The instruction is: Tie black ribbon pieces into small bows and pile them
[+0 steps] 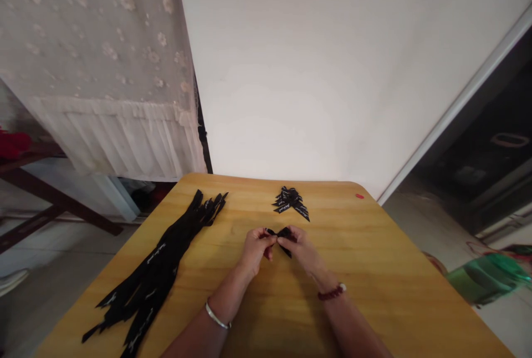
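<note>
Between both hands, just over the table's middle, is a black ribbon bow [284, 233] with one tail hanging down toward me. My left hand [258, 246] pinches its left side between thumb and fingertips. On the right side, my right hand [300, 246] grips the loop with thumb and forefinger. The two thumbs nearly meet at the bow's centre. Beyond the hands lies a small pile of black bows [290, 200] with white lettering on their tails. To the left rests a long bundle of black ribbon strips [166, 255], also printed in white.
The wooden table [366, 269] stands against a white wall [291, 70]. A small red object [359, 196] lies near its far right corner. A lace curtain [103, 59] hangs at the left. A green translucent bag or bin [484, 280] sits beyond the right edge.
</note>
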Demonstrator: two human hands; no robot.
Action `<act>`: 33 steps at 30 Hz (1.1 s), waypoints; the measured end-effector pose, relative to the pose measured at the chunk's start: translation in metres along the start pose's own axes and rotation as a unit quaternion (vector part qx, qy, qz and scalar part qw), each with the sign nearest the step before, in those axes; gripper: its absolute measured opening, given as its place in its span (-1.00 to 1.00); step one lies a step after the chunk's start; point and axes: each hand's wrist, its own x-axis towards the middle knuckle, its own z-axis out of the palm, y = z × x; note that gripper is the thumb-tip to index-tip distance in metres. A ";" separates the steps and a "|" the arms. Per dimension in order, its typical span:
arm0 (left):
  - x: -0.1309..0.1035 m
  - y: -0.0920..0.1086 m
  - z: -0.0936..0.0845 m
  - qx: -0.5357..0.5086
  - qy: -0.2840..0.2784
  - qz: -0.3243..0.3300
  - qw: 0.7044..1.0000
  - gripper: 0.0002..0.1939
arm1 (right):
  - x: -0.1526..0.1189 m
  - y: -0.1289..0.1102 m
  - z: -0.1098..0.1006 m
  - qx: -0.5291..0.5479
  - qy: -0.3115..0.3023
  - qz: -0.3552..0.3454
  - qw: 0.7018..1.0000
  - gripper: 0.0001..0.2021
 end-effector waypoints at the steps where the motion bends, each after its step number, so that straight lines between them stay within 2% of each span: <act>1: 0.000 -0.001 0.000 0.001 -0.005 0.000 1.000 -0.85 | 0.000 -0.001 0.000 0.003 0.000 0.002 1.000 -0.85; 8: -0.002 -0.001 0.000 0.008 -0.055 -0.012 0.998 -0.85 | -0.001 -0.001 -0.002 0.000 0.030 0.003 1.000 -0.78; 17: -0.003 0.003 0.000 -0.011 -0.040 0.004 0.999 -0.74 | -0.003 -0.002 -0.003 0.063 0.047 0.042 0.996 -0.76; 28: -0.002 0.002 0.000 0.002 -0.051 0.000 0.999 -0.80 | -0.003 -0.004 -0.001 0.027 0.029 0.043 0.998 -0.76; 33: -0.001 0.000 0.000 0.002 -0.034 -0.001 0.999 -0.81 | -0.003 -0.006 -0.001 0.000 0.026 0.045 0.999 -0.76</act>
